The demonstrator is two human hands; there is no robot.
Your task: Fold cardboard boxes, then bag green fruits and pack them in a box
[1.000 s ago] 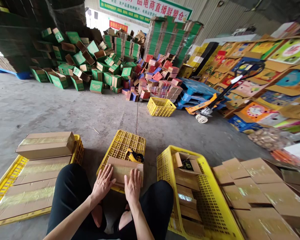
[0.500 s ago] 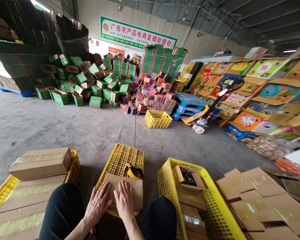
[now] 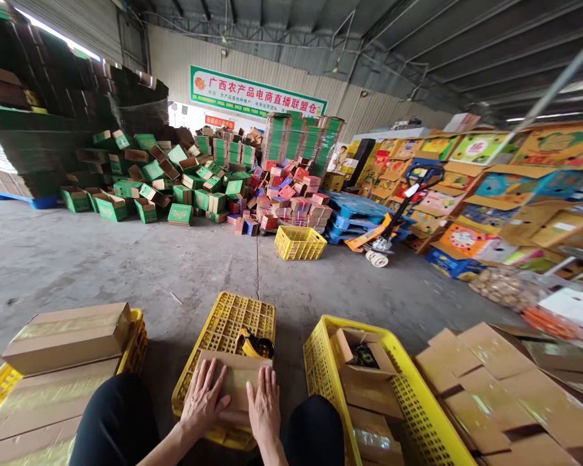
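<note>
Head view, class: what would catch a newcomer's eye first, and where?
Probably the heap of green boxes on the floor at the back left, then the green-bordered banner on the far wall. Nearer, the left hand and right hand lie flat on a brown box atop the middle yellow crate.

Green cardboard cartons (image 3: 153, 171) are lying heaped; orange-and-black pallet truck (image 3: 375, 232) is standing beside stacked blue plastic pallets (image 3: 354, 206); green-bordered white banner (image 3: 257, 94) is hanging.

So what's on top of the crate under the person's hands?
A cardboard box and a yellow-and-black tool rest on the crate. The left hand and right hand cover parts of the box; the crate's surface beneath it is hidden.
</note>
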